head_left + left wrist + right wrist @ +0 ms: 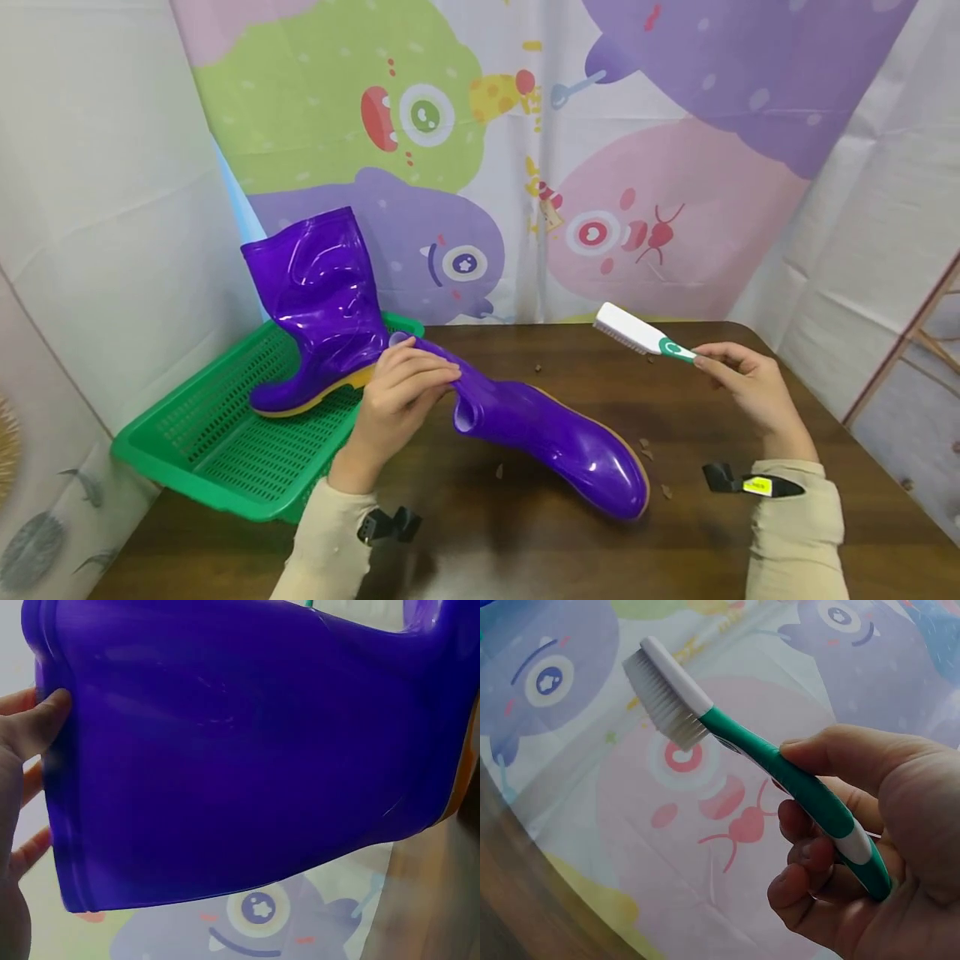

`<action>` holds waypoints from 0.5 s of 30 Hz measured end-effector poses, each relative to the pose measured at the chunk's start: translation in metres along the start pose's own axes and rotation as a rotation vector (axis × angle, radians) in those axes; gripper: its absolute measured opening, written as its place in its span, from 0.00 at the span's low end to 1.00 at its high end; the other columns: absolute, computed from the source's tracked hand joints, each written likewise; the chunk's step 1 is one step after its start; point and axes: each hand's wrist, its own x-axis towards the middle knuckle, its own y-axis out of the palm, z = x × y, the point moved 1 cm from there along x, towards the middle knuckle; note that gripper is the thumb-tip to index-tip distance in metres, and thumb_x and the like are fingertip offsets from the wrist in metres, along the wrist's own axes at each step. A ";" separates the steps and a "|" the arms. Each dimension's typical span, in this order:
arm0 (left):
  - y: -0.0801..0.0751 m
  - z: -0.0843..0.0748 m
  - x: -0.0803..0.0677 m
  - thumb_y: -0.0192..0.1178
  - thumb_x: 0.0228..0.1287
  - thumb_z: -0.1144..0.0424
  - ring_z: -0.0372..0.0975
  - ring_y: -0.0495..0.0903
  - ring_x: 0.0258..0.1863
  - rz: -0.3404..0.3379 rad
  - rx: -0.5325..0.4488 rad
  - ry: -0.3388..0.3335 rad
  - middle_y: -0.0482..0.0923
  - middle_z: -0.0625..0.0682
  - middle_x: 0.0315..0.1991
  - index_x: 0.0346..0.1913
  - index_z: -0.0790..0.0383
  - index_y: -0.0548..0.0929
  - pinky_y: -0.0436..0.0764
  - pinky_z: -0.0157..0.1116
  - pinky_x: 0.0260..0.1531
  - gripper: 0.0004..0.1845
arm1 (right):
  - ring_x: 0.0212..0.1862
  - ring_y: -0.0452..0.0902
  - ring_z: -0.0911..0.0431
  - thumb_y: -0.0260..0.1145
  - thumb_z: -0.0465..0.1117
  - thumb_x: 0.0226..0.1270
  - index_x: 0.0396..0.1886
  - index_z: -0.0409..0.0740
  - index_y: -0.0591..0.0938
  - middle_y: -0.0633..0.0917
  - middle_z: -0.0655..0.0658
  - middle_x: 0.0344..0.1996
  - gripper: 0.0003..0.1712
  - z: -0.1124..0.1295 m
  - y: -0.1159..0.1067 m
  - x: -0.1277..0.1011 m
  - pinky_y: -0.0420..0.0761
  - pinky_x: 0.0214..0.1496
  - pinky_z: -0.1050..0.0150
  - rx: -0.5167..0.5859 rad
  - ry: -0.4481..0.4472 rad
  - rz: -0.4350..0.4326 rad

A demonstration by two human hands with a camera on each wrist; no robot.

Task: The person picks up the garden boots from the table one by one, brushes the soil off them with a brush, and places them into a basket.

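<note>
A shiny purple rain boot [558, 433] with a yellow sole lies tilted over the table, toe toward the front right. My left hand [408, 392] grips it by the rim of its shaft; in the left wrist view the thumb [54, 712] presses the outer face of the rim. On the right, my right hand [750, 387] holds a scrub brush [637, 332] up by its green and white handle, apart from the boot. Its white bristles [664, 697] point down and to the left in the right wrist view, and the fingers curl round the handle.
At the left stands a green plastic basket [202, 492] with a second purple boot [322, 292] upright in it. Small brown flakes [647, 450] lie scattered on the dark wooden table [487, 550]. A cartoon-printed curtain [525, 125] hangs behind.
</note>
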 end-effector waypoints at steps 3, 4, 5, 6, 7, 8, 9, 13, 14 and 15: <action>0.005 0.000 0.004 0.59 0.72 0.62 0.48 0.83 0.38 -0.014 0.027 0.040 0.87 0.55 0.37 0.40 0.65 0.88 0.73 0.48 0.59 0.11 | 0.26 0.75 0.63 0.66 0.33 0.69 0.37 0.52 0.88 0.83 0.60 0.25 0.10 0.000 -0.001 0.000 0.76 0.28 0.73 0.015 -0.007 -0.012; 0.006 0.000 0.005 0.59 0.72 0.62 0.48 0.83 0.38 -0.019 0.035 0.052 0.87 0.55 0.37 0.40 0.65 0.88 0.75 0.48 0.57 0.10 | 0.26 0.75 0.64 0.66 0.33 0.69 0.37 0.52 0.89 0.84 0.60 0.25 0.10 0.000 -0.001 0.001 0.76 0.28 0.74 0.018 -0.008 -0.012; 0.008 0.000 0.007 0.60 0.72 0.63 0.49 0.83 0.37 -0.026 0.044 0.068 0.87 0.55 0.37 0.40 0.66 0.88 0.76 0.49 0.55 0.10 | 0.26 0.75 0.64 0.66 0.32 0.69 0.37 0.52 0.89 0.84 0.60 0.25 0.10 0.000 -0.001 0.001 0.76 0.28 0.74 0.026 -0.007 -0.012; 0.010 0.000 0.009 0.60 0.72 0.63 0.49 0.83 0.37 -0.031 0.051 0.080 0.87 0.55 0.36 0.40 0.66 0.88 0.77 0.49 0.53 0.10 | 0.26 0.75 0.64 0.66 0.32 0.69 0.37 0.51 0.89 0.84 0.60 0.25 0.10 0.000 -0.002 0.001 0.76 0.28 0.74 0.035 -0.006 -0.013; 0.012 0.001 0.012 0.60 0.72 0.63 0.49 0.83 0.37 -0.035 0.057 0.091 0.87 0.55 0.36 0.40 0.66 0.88 0.78 0.49 0.51 0.10 | 0.26 0.74 0.65 0.66 0.32 0.69 0.37 0.51 0.88 0.84 0.60 0.25 0.10 -0.001 -0.002 0.001 0.76 0.28 0.74 0.043 -0.005 -0.014; 0.015 0.002 0.013 0.60 0.71 0.63 0.50 0.83 0.37 -0.037 0.062 0.100 0.87 0.55 0.36 0.40 0.66 0.88 0.78 0.49 0.50 0.10 | 0.26 0.74 0.65 0.66 0.32 0.69 0.37 0.50 0.89 0.84 0.60 0.26 0.10 -0.001 -0.002 0.001 0.76 0.28 0.74 0.053 -0.002 -0.014; 0.017 0.003 0.015 0.60 0.71 0.63 0.50 0.83 0.36 -0.036 0.069 0.104 0.87 0.55 0.36 0.40 0.67 0.87 0.79 0.50 0.48 0.09 | 0.26 0.74 0.65 0.66 0.31 0.68 0.37 0.50 0.89 0.84 0.60 0.26 0.10 -0.002 -0.002 0.001 0.76 0.28 0.74 0.068 0.001 -0.016; 0.025 0.007 0.020 0.60 0.71 0.64 0.50 0.82 0.36 -0.032 0.108 0.125 0.86 0.55 0.34 0.40 0.67 0.86 0.80 0.48 0.44 0.09 | 0.25 0.74 0.65 0.66 0.29 0.67 0.37 0.49 0.89 0.84 0.59 0.26 0.12 -0.005 -0.001 0.002 0.75 0.28 0.74 0.098 0.011 -0.015; 0.027 0.008 0.021 0.60 0.72 0.64 0.50 0.82 0.36 -0.027 0.115 0.131 0.86 0.55 0.34 0.39 0.67 0.86 0.80 0.48 0.44 0.09 | 0.25 0.74 0.64 0.66 0.29 0.67 0.37 0.49 0.89 0.84 0.59 0.26 0.12 -0.006 -0.001 0.002 0.75 0.28 0.74 0.100 0.013 -0.014; 0.029 0.009 0.022 0.59 0.72 0.64 0.50 0.82 0.36 -0.019 0.124 0.136 0.85 0.56 0.34 0.40 0.68 0.86 0.80 0.47 0.43 0.09 | 0.25 0.74 0.64 0.66 0.29 0.67 0.37 0.49 0.89 0.84 0.59 0.26 0.12 -0.006 -0.001 0.002 0.75 0.28 0.74 0.097 0.016 -0.012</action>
